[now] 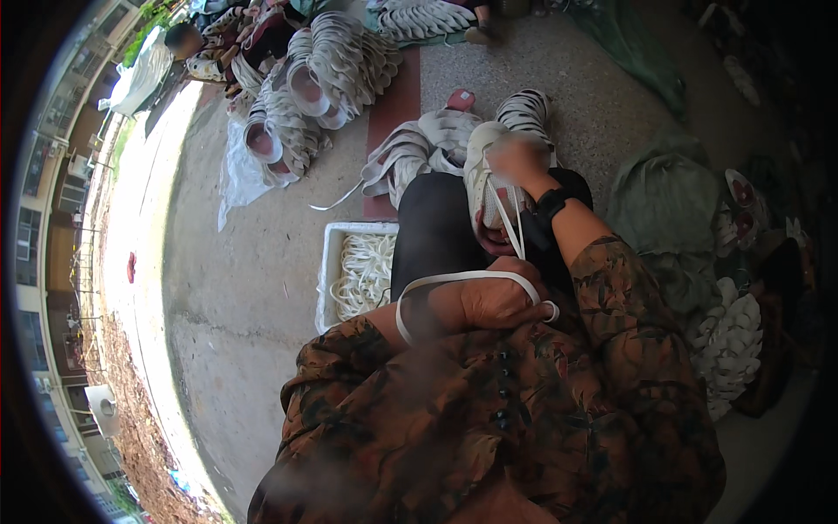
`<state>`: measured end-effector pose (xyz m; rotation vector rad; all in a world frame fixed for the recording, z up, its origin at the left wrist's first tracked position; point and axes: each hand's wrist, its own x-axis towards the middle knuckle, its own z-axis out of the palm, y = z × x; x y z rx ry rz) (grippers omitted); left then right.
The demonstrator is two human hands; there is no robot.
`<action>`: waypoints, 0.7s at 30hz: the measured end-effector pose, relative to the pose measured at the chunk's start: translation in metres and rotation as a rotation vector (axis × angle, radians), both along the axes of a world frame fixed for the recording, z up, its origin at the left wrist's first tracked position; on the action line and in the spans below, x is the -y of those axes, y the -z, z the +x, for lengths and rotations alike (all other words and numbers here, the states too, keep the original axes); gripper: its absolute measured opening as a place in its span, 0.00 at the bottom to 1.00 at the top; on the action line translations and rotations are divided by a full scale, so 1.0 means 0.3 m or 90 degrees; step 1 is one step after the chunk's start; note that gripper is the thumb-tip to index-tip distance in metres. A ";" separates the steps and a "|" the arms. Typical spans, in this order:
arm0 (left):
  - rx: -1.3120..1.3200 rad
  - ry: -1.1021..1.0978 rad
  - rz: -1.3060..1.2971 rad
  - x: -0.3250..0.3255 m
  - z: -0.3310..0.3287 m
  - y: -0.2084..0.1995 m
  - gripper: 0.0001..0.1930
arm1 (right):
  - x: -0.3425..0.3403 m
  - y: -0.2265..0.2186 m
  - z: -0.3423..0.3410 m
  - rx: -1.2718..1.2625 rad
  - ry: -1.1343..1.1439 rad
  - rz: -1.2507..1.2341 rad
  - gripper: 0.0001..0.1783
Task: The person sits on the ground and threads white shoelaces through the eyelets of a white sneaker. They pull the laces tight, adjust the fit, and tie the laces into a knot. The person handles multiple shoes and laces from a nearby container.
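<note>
A white shoe upper (480, 166) with a dark reddish lining rests between my knees. My right hand (520, 163), with a dark watch on its wrist, grips the far part of this upper; its fingers are blurred. Close to my belly, my left hand (504, 297) is closed on a white shoelace (521, 229). From the eyelet area the lace runs taut down to that hand. A loose length of it loops across my left wrist, and an end curls beside the fist.
Left of my leg stands a white foam box (326, 284) full of white laces (362, 266). Beyond my knees lie more shoe uppers (449, 131). Large stacks of uppers (345, 61) are at the far left, near another person (223, 52). Green sacking (659, 205) lies on the right.
</note>
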<state>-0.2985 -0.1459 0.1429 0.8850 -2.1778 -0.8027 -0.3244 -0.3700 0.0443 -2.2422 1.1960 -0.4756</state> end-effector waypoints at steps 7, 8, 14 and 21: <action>-0.029 -0.006 -0.013 -0.003 0.014 -0.005 0.13 | 0.064 -0.001 -0.030 0.058 -0.036 0.206 0.21; -0.038 -0.014 -0.007 0.004 0.017 -0.011 0.12 | 0.070 0.005 -0.059 0.135 -0.041 0.263 0.18; 0.004 -0.071 -0.052 0.015 0.105 -0.079 0.08 | -0.018 -0.025 -0.127 0.376 -0.066 0.367 0.08; -0.015 -0.127 -0.219 0.027 0.085 -0.121 0.07 | -0.059 -0.051 -0.143 0.411 -0.156 0.294 0.06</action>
